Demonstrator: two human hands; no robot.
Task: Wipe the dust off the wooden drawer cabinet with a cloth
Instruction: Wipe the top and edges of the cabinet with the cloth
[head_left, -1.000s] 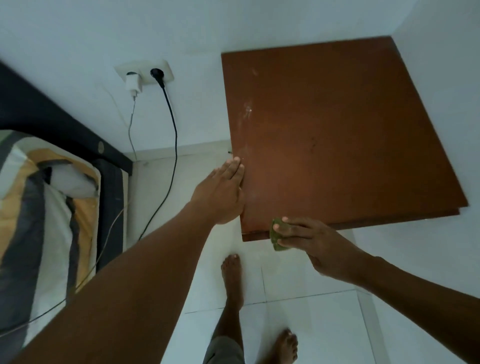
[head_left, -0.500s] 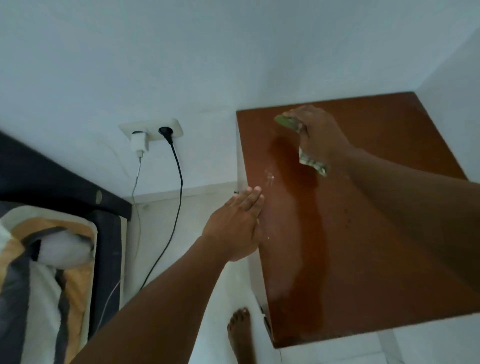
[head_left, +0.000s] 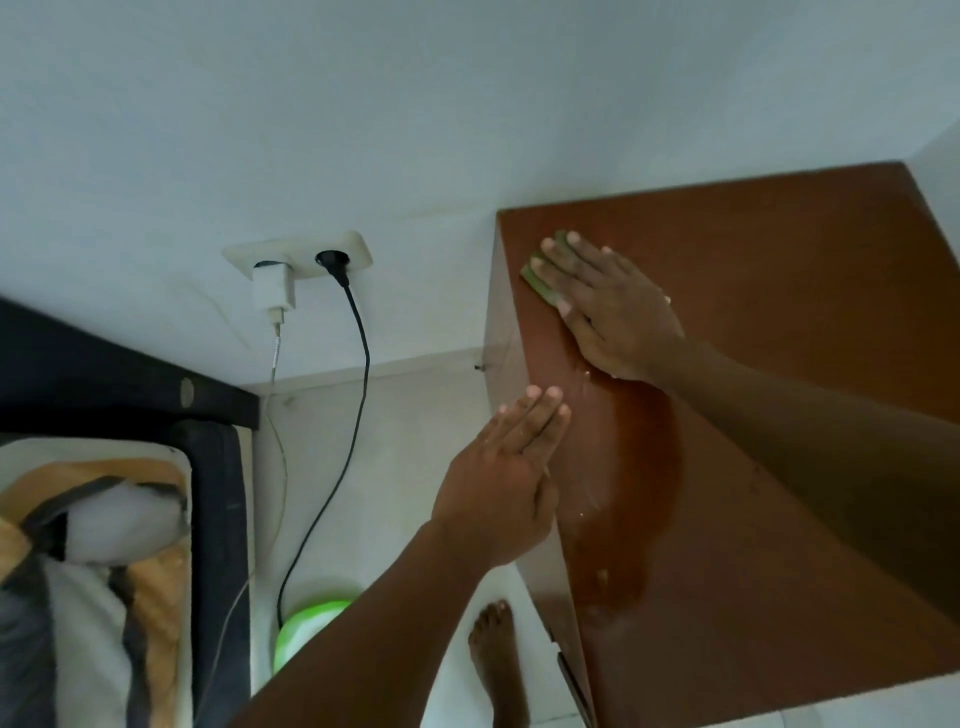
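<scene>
The wooden drawer cabinet (head_left: 779, 322) fills the right side, its reddish-brown top seen from above. My right hand (head_left: 602, 301) lies flat near the top's far left corner, pressing a green cloth (head_left: 537, 278) against the wood; only the cloth's edge shows under my fingers. A darker wet streak runs down the top behind that hand. My left hand (head_left: 504, 478) rests with fingers straight against the cabinet's left edge, holding nothing.
A wall socket (head_left: 306, 254) holds a white charger (head_left: 272, 288) and a black plug with cable (head_left: 343, 415). A bed with a striped pillow (head_left: 88, 545) stands at the left. A green and white object (head_left: 306, 631) lies on the tiled floor near my foot (head_left: 496, 654).
My right hand swept the cloth from the cabinet's near front edge up to the far left corner, leaving a wet streak. The camera view tilted, and my left hand stayed at the left edge.
</scene>
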